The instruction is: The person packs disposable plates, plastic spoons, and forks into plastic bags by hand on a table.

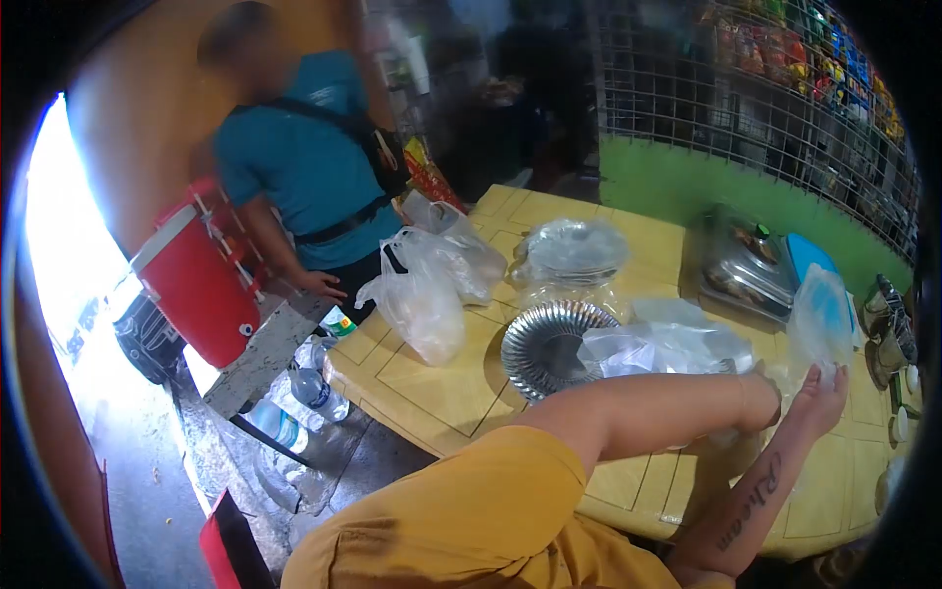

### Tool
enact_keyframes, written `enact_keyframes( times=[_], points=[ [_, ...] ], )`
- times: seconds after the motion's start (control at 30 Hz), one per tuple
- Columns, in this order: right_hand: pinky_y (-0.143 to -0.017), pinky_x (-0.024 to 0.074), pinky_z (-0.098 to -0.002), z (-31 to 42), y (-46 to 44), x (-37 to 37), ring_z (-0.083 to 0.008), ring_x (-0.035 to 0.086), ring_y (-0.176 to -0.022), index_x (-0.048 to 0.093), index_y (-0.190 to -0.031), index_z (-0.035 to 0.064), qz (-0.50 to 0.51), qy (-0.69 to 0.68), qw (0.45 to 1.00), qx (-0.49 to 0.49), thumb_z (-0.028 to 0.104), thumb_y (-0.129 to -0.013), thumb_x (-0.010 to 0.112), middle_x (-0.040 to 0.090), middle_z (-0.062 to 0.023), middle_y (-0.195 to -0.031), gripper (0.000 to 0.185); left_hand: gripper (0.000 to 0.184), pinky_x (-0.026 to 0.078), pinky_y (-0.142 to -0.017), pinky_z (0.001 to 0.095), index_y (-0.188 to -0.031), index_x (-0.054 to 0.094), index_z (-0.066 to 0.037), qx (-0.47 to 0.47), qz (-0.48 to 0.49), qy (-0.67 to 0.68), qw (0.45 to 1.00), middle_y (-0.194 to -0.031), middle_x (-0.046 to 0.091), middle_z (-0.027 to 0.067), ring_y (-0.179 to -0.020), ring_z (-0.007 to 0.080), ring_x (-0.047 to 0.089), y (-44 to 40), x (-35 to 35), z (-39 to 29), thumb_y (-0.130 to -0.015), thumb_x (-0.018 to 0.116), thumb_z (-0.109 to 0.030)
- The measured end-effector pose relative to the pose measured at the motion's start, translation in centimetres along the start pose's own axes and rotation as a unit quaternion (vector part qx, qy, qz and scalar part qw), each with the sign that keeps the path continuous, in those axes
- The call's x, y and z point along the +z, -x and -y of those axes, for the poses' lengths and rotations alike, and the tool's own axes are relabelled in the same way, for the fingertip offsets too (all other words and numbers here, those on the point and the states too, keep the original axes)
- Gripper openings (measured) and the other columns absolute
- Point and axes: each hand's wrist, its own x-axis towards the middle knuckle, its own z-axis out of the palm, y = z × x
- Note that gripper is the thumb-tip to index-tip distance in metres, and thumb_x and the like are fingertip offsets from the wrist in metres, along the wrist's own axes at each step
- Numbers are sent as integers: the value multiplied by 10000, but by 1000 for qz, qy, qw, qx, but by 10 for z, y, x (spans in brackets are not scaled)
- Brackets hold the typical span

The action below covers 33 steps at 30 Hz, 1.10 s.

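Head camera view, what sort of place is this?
Probably a small food stall or shop: bright packets show behind a wire grille, and the yellow table holds plastic bags and a lidded metal tray.

Yellow table [422, 393], thin dark lines; silver plate [520, 339]; translucent whitish bag [820, 309]; mustard sleeve [481, 486]; teal shirt [309, 177]; red cooler [201, 290].

Holds left arm [657, 417] outstretched to the right; angles tattooed right forearm [751, 506] upward, with right hand [822, 401] near left hand [765, 401], fingers bent.

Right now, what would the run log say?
right hand: holding clear bag | left hand: nearby, fingers unclear | table: silver plate, white bag
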Motion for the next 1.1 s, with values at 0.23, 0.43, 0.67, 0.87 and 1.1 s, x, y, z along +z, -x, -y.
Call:
enact_keyframes(
  times=[0.23,0.43,0.67,0.87,1.1],
  points=[
    [-829,524,-357,-6,-13,-10,-269,592,-1081,492,-1313,-24,29,-4,1000,10,128,-965,529,551,-142,-1261,381,296,505,-866,481,-1025,729,-133,4,-14,80,997,-1036,694,124,-1014,319,656,14,1,6,-749,699,-235],
    [-767,521,-316,-11,-16,-15,-247,610,-1017,528,-1280,-14,40,-6,999,18,126,-963,536,571,-117,-1225,347,308,525,-810,454,-1021,725,-134,24,-43,60,997,-951,714,112,-933,321,681,25,-1,2,-725,719,-218],
    [-698,506,-283,-4,-6,-5,-209,608,-992,574,-1230,3,29,-7,998,60,139,-956,564,607,-98,-1161,306,249,519,-762,470,-986,729,-169,22,-76,60,995,-830,708,87,-815,313,691,30,-6,-6,-750,650,-160],
    [-693,511,-278,-13,-25,-20,-205,626,-962,589,-1199,-3,53,-15,995,78,152,-956,581,636,-94,-1103,288,180,505,-767,423,-875,746,-200,30,-130,36,990,-783,696,61,-795,292,678,24,6,-7,-718,662,-184],
    [-788,544,-373,0,-44,-32,-274,634,-967,585,-1118,-64,93,-67,986,121,93,-946,564,644,-157,-1081,234,99,460,-743,391,-721,715,-166,15,-390,162,906,-691,637,45,-803,273,609,54,-4,8,-625,695,-168]
  ],
)
